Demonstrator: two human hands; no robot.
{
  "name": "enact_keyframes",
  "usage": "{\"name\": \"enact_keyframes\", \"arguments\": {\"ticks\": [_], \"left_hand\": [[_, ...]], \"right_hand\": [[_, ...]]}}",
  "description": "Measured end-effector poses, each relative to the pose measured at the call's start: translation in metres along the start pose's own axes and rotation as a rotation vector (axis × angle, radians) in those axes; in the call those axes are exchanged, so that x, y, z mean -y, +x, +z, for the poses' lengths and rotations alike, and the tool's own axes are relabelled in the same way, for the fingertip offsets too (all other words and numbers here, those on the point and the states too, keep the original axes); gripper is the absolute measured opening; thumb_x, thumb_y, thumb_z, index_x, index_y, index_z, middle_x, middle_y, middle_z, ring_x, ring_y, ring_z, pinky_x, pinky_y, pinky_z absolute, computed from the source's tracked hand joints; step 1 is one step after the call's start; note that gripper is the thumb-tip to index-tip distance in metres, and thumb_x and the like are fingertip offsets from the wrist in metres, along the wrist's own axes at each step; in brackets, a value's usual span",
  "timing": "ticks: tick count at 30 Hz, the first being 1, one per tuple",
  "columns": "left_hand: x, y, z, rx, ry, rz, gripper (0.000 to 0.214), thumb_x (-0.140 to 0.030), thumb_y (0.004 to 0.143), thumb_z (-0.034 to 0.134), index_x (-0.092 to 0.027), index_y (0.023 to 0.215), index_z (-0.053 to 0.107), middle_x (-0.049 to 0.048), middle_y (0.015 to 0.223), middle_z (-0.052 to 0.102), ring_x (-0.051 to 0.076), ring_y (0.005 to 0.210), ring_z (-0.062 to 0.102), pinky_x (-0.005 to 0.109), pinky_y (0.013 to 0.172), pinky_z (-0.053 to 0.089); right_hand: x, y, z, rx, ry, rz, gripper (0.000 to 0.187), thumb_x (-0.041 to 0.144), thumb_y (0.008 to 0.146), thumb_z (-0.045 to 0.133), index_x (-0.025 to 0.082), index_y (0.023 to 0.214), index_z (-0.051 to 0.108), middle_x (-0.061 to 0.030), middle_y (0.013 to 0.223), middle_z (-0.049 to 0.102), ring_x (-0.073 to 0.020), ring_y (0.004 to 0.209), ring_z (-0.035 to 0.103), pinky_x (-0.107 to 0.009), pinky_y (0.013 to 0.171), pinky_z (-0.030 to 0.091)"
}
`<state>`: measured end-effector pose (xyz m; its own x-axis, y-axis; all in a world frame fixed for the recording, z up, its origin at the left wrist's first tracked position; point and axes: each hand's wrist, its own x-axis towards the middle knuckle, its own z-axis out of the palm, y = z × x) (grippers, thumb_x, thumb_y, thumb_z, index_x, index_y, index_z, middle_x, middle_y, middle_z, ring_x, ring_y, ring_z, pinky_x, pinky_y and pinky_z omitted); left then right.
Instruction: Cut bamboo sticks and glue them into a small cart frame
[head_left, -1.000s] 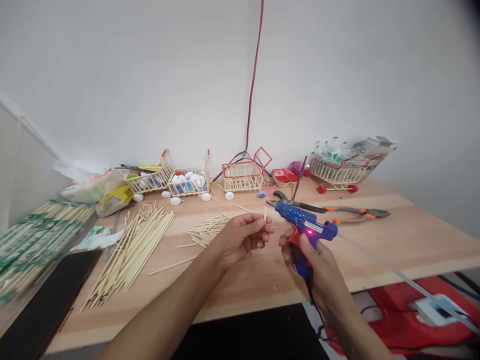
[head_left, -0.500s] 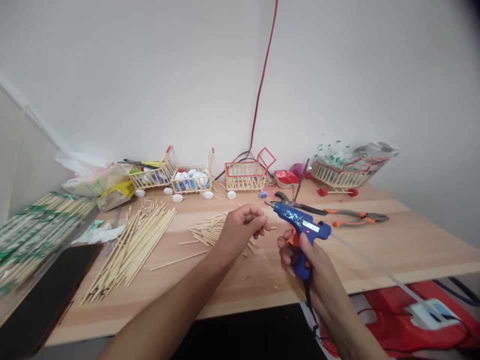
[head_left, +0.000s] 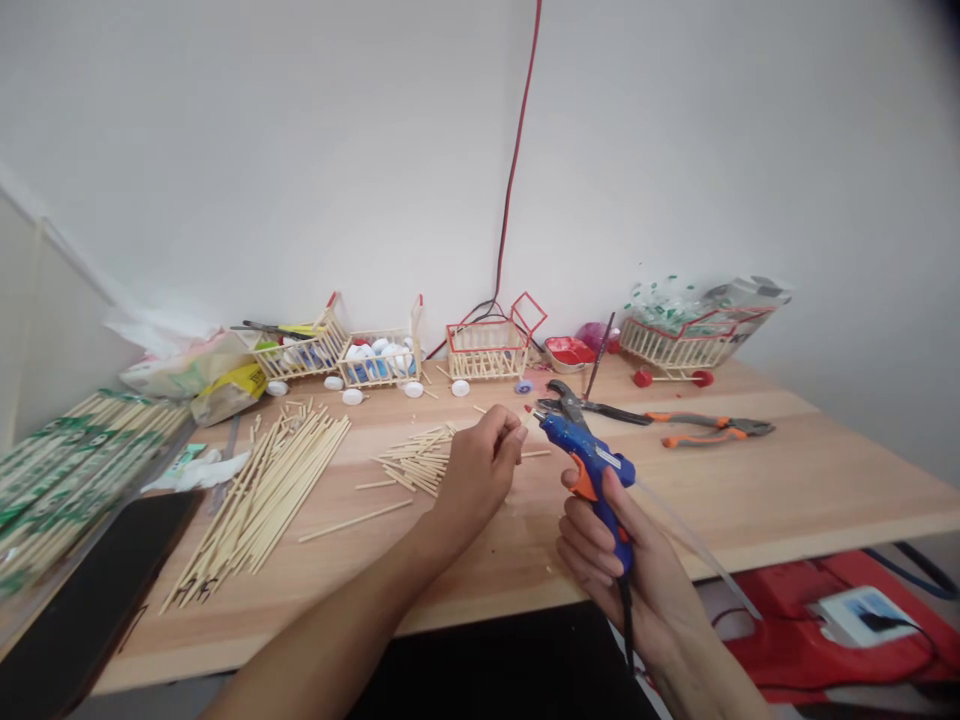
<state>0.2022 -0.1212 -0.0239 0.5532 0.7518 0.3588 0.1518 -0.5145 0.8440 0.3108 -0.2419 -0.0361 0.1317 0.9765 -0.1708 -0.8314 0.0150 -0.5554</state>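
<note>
My right hand [head_left: 619,560] is wrapped around a blue hot glue gun [head_left: 589,450] with an orange trigger; a clear glue stick trails from its back. My left hand [head_left: 480,465] is closed in a pinch, with what looks like a short wooden stick [head_left: 525,416] with a red tip showing beyond the fingertips. The gun's nozzle points left, very close to that tip; whether they touch I cannot tell. Most of the stick is hidden by my fingers. Behind the left hand lies a pile of short sticks [head_left: 416,458].
Long sticks [head_left: 277,500] and a dark phone [head_left: 112,590] lie left. Stick-built carts [head_left: 487,350] line the wall, beside a dish of red paint [head_left: 568,352]. Pliers [head_left: 712,430] lie at right. A power strip [head_left: 862,615] sits on a red stool below the table edge.
The glue gun has tilted further, its back end swinging down and towards the left. My left hand has shifted slightly left, and the red-tipped stick shows more plainly at the nozzle.
</note>
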Motion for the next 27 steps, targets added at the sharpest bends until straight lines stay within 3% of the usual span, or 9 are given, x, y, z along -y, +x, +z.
{"name": "enact_keyframes", "arguments": {"ticks": [4, 12, 20, 27], "left_hand": [[-0.002, -0.002, 0.001, -0.054, 0.108, 0.029, 0.022, -0.027, 0.091, 0.044, -0.019, 0.071, 0.045, -0.0057, 0.058, 0.043, 0.009, 0.055, 0.041, 0.023, 0.059, 0.030], [0.004, 0.002, -0.002, -0.166, 0.188, 0.001, 0.021, -0.023, 0.088, 0.048, -0.019, 0.068, 0.046, -0.0052, 0.058, 0.044, 0.010, 0.056, 0.041, 0.023, 0.058, 0.028], [-0.001, -0.001, 0.000, -0.056, 0.128, 0.031, 0.021, -0.028, 0.090, 0.046, -0.019, 0.071, 0.049, -0.0049, 0.058, 0.050, 0.009, 0.054, 0.045, 0.023, 0.058, 0.031], [-0.007, -0.004, -0.001, -0.005, 0.075, 0.084, 0.023, -0.029, 0.092, 0.045, -0.019, 0.072, 0.051, -0.0041, 0.060, 0.052, 0.010, 0.057, 0.047, 0.023, 0.060, 0.033]], "right_hand": [[-0.002, -0.002, 0.000, 0.023, -0.019, -0.011, 0.027, 0.045, 0.089, 0.058, 0.018, 0.089, 0.062, 0.0090, 0.041, 0.029, -0.0031, 0.034, 0.017, -0.016, 0.034, 0.019], [0.000, -0.010, 0.012, -0.025, -0.057, -0.069, 0.026, 0.044, 0.086, 0.063, 0.018, 0.087, 0.061, 0.0107, 0.041, 0.028, -0.0020, 0.033, 0.010, -0.016, 0.032, 0.016], [0.012, -0.005, 0.004, -0.063, -0.147, -0.137, 0.029, 0.048, 0.085, 0.063, 0.019, 0.086, 0.058, 0.0109, 0.041, 0.030, -0.0022, 0.032, 0.016, -0.017, 0.034, 0.017], [0.000, -0.003, 0.000, -0.091, -0.363, -0.202, 0.032, 0.050, 0.087, 0.058, 0.019, 0.091, 0.055, 0.0093, 0.042, 0.038, -0.0038, 0.032, 0.029, -0.017, 0.036, 0.019]]}}
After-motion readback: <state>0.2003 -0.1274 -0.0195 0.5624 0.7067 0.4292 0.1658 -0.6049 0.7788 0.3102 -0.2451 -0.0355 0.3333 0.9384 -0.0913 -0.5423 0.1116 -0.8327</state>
